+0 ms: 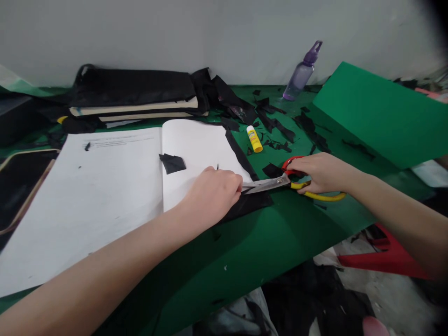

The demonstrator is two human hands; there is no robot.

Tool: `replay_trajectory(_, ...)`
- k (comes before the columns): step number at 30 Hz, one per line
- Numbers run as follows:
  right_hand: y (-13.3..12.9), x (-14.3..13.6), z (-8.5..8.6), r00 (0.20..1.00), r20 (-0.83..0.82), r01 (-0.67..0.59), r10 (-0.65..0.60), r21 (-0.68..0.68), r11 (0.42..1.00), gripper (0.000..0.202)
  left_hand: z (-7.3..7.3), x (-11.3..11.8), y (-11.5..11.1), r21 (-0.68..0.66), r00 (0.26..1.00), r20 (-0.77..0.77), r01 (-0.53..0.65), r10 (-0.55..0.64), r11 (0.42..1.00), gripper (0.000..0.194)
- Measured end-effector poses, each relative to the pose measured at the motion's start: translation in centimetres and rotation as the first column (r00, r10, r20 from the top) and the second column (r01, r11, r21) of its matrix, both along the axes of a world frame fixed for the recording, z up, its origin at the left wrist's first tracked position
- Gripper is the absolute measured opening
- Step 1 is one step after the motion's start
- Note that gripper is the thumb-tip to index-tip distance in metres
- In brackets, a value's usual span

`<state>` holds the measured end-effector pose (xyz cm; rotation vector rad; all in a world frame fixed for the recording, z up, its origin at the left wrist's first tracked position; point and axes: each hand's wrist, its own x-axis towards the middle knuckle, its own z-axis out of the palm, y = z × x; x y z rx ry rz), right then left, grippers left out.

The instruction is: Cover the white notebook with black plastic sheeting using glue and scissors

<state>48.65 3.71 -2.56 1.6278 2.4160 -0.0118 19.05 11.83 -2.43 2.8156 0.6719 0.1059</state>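
Note:
An open book (196, 140) with white pages lies on the green table, black covering material (247, 205) showing past its right and lower edges. My left hand (219, 191) is closed at the lower right corner of the right page, its fingertips partly hidden. My right hand (320, 172) grips scissors (268, 185) with red and yellow handles. Their blades point left and reach the page corner beside my left fingers. A black scrap (173, 163) rests across the inner part of the right page. Behind the scissors lies a yellow glue stick (255, 140) with a white cap.
A black case (135, 88) sits on books against the wall. Black scraps (276, 126) litter the table's back. A purple bottle (300, 74) stands there, left of a green board (381, 112). A phone (24, 186) lies far left. Below the table edge is a red stool (388, 254).

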Motion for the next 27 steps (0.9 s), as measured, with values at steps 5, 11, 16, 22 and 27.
replay_trajectory(5,0.0,0.1,0.0,1.000,0.014,-0.007,0.006,0.016,1.000,0.041,0.1,0.0,0.0,0.008,1.000,-0.016,-0.002,0.002,1.000,0.024)
replay_trajectory(11,-0.1,0.2,0.0,1.000,-0.015,0.002,-0.002,0.023,1.000,0.039,0.2,0.0,-0.2,0.013,0.999,-0.044,0.002,-0.002,1.000,0.026)
replay_trajectory(16,-0.2,0.2,-0.1,1.000,-0.003,-0.018,0.018,0.038,0.999,0.038,0.1,0.1,0.0,0.021,0.998,-0.058,-0.010,0.011,1.000,0.025)
replay_trajectory(22,-0.3,0.3,-0.2,1.000,0.004,-0.011,0.011,0.038,0.999,0.035,1.5,-0.2,-1.7,0.030,0.998,-0.063,0.022,-0.020,0.999,0.019)
replay_trajectory(27,-0.2,0.5,-0.5,1.000,-0.013,-0.001,0.001,0.038,0.999,0.034,0.3,0.2,-6.5,0.044,0.972,0.010,0.235,-0.235,0.971,0.022)
